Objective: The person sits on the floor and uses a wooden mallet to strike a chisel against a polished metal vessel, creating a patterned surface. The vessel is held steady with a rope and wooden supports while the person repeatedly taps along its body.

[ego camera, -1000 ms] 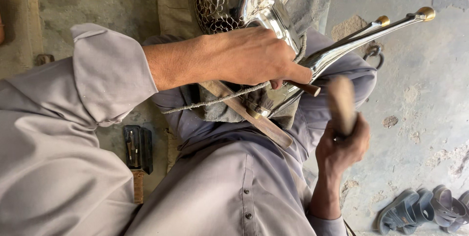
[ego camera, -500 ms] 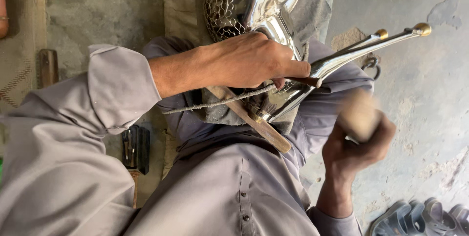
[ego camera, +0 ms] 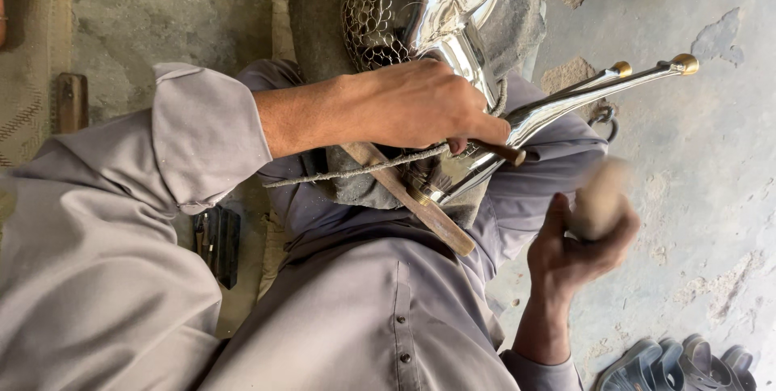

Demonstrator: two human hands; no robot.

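Observation:
My left hand [ego camera: 420, 104] is closed around a small chisel [ego camera: 503, 151] with a brown end, pressing it against a shiny polished metal figure [ego camera: 453, 11] that rests on my lap. The figure has a mesh-patterned part [ego camera: 368, 27] and long thin legs tipped with brass balls [ego camera: 685, 62]. My right hand [ego camera: 578, 249], lower right, grips a wooden mallet [ego camera: 600, 197] that is blurred by motion and apart from the chisel.
A wooden stick [ego camera: 420, 207] and a rough cord [ego camera: 347, 173] lie across my lap under the figure. A dark tool case [ego camera: 218, 241] sits by my left side, a wooden block [ego camera: 71, 104] at far left, and sandals [ego camera: 687, 363] on the concrete floor at bottom right.
My right hand has swung the mallet down and to the right, away from the chisel. My left hand has kept its hold on the chisel against the figure.

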